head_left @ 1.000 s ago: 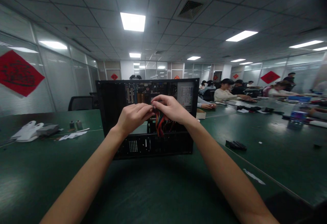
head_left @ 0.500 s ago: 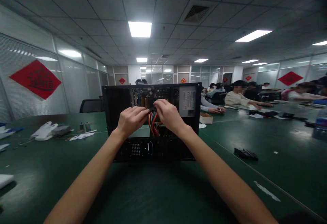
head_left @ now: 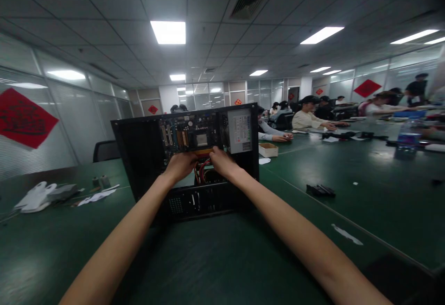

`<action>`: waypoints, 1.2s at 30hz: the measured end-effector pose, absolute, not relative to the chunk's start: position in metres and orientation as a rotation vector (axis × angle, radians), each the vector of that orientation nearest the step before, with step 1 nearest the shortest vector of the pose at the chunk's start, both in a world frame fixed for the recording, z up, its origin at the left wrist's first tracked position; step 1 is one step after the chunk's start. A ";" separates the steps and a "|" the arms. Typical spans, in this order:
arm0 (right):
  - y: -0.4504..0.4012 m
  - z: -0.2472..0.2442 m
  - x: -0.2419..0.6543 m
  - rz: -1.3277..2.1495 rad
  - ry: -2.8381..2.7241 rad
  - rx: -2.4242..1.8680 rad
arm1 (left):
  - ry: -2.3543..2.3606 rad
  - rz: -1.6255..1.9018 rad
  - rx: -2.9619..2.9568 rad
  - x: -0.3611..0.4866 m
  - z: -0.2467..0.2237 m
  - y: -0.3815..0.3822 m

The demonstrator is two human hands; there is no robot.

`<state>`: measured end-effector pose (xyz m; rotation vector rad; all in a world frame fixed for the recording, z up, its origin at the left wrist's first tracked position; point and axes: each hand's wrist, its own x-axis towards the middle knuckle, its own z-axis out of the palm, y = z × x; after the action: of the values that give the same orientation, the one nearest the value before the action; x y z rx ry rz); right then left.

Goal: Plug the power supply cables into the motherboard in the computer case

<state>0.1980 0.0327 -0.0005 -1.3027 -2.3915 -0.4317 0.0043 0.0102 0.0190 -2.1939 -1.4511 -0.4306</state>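
Observation:
A black computer case [head_left: 135,152] stands with its open side facing me on the green table. Inside are a motherboard [head_left: 177,131] with a square silver processor [head_left: 202,140], and a power supply [head_left: 239,131] at upper right. My left hand [head_left: 181,166] and my right hand [head_left: 223,162] meet just below the orange and red memory slots [head_left: 203,153]. Both are closed, fingers bent round a bundle of red, yellow and black power cables [head_left: 201,171] that hangs between them. My fingers hide the upper ends of the cables.
White plastic bags [head_left: 37,197] and a grey box [head_left: 62,193] lie on the table's left side. To the right are a small open carton [head_left: 268,150], a black item [head_left: 320,190] and a paper strip [head_left: 346,234]. Other people sit farther back at right, one in a cream top [head_left: 306,119].
Both my hands have moved down from over the motherboard with the cables, uncovering the processor and memory slots. The view has swung to the right, and the case now appears tilted.

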 end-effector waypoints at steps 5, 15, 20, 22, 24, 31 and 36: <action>0.035 -0.006 0.199 -0.391 -2.393 -1.299 | -1.444 -0.330 -2.260 -0.001 0.009 0.029; 0.032 -0.008 0.201 -0.328 -2.510 -1.280 | -1.455 -0.199 -2.262 0.006 0.004 0.036; 0.034 -0.011 0.200 -0.348 -2.520 -1.266 | -1.477 -0.185 -2.221 0.007 0.002 0.033; 0.035 -0.012 0.200 -0.347 -2.520 -1.259 | -1.486 -0.190 -2.217 0.006 0.002 0.031; 0.036 -0.012 0.200 -0.343 -2.523 -1.254 | -1.489 -0.195 -2.225 0.007 0.003 0.029; 0.038 -0.013 0.200 -0.341 -2.536 -1.243 | -1.461 -0.194 -2.227 0.009 0.003 0.026; 0.039 -0.014 0.200 -0.356 -2.525 -1.230 | -1.458 -0.177 -2.229 0.011 0.004 0.027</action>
<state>0.2004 0.0393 -0.0142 -1.2299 -2.5249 -0.3559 0.0109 0.0273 0.0037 -2.2287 -1.4579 -0.1772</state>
